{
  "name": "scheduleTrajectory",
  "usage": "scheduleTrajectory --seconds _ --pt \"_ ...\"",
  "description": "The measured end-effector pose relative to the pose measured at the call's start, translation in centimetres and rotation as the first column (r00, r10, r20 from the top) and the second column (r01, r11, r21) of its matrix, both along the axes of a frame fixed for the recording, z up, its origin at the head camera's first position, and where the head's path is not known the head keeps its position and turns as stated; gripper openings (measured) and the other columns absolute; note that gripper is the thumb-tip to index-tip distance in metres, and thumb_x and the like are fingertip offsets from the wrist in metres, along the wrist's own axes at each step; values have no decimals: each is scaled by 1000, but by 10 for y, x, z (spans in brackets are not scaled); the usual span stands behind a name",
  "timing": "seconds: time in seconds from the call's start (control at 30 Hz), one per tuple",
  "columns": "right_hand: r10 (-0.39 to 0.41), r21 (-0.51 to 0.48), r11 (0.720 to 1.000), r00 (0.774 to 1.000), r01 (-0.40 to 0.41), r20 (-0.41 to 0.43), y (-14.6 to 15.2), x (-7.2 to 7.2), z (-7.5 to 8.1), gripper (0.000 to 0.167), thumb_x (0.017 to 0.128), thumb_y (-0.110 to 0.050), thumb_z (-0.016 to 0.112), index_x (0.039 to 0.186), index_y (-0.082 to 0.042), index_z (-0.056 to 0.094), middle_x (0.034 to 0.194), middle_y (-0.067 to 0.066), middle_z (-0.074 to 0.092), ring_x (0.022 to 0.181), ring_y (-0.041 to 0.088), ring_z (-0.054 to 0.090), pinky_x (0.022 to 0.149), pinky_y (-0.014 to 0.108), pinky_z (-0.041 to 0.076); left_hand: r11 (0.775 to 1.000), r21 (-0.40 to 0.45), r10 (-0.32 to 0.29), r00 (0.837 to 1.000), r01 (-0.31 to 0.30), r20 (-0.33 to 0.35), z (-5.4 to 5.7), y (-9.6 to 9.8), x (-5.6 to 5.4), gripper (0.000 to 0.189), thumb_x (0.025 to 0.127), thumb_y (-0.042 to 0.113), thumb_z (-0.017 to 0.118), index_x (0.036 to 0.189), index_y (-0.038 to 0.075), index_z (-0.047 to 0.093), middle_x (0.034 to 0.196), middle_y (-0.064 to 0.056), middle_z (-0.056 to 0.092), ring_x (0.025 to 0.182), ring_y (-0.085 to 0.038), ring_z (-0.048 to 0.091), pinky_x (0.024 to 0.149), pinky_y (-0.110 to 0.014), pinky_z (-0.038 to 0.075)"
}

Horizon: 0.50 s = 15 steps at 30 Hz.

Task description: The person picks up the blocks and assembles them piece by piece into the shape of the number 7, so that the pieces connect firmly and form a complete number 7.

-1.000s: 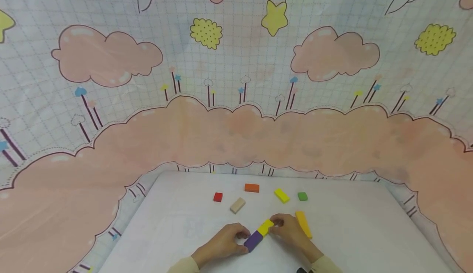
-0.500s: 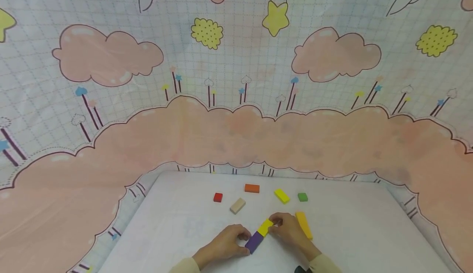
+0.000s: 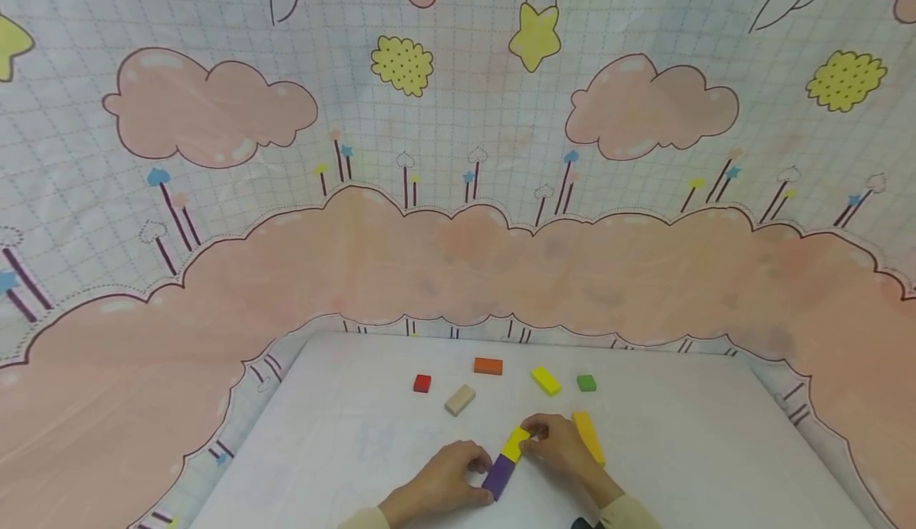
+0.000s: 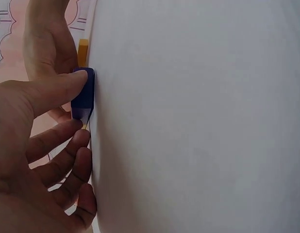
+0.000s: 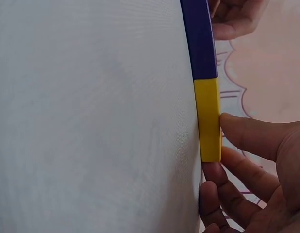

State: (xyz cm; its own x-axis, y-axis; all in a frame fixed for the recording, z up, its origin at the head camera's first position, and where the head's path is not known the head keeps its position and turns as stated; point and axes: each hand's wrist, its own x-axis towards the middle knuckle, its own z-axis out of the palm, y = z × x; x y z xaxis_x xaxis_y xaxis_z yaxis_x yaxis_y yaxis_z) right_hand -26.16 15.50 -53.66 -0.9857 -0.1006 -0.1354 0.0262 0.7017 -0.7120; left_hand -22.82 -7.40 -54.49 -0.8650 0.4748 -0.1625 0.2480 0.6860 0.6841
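Observation:
A purple block [image 3: 498, 479] and a yellow block [image 3: 514, 445] lie end to end on the white table, forming a slanted row. My left hand [image 3: 447, 478] pinches the purple block, thumb at its near end and fingertips along its far side; the left wrist view shows that thumb on the block [image 4: 83, 99]. With thumb and index finger, my right hand [image 3: 561, 448] holds the outer end of the yellow block [image 5: 209, 119]. In the right wrist view the ends of the two blocks meet with no visible gap.
Beyond the hands lie a red block [image 3: 422, 384], a beige block [image 3: 460, 400], an orange block [image 3: 488, 366], another yellow block [image 3: 546, 381] and a green block [image 3: 587, 383]. Just right of my right hand is a long yellow-orange block [image 3: 588, 437]. A cloud-patterned cloth [image 3: 458, 266] hangs behind the table.
My left hand has shifted slightly right and toward me with the purple block, so the row of two blocks points more steeply. The right hand has stayed almost in place.

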Motion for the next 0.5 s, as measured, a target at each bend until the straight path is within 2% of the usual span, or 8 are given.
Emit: scheduleTrajectory --seconds 0.27,0.5 --pt "14 -12 1000 1000 -14 -2 3 -2 0 26 83 -16 78 108 -11 71 96 -1 68 85 15 54 75 31 45 1000 -28 8 1000 -9 -18 0 7 4 34 78 36 81 106 25 65 91 16 55 85 -1 48 79 -26 44" --pt "27 -2 1000 1000 -27 -4 4 -3 -3 26 82 -17 78 107 -12 71 98 -1 68 85 15 52 75 31 44 999 -44 -16 997 13 -74 1 7 8 34 78 37 81 104 23 64 88 15 51 82 -2 44 74 -24 39"
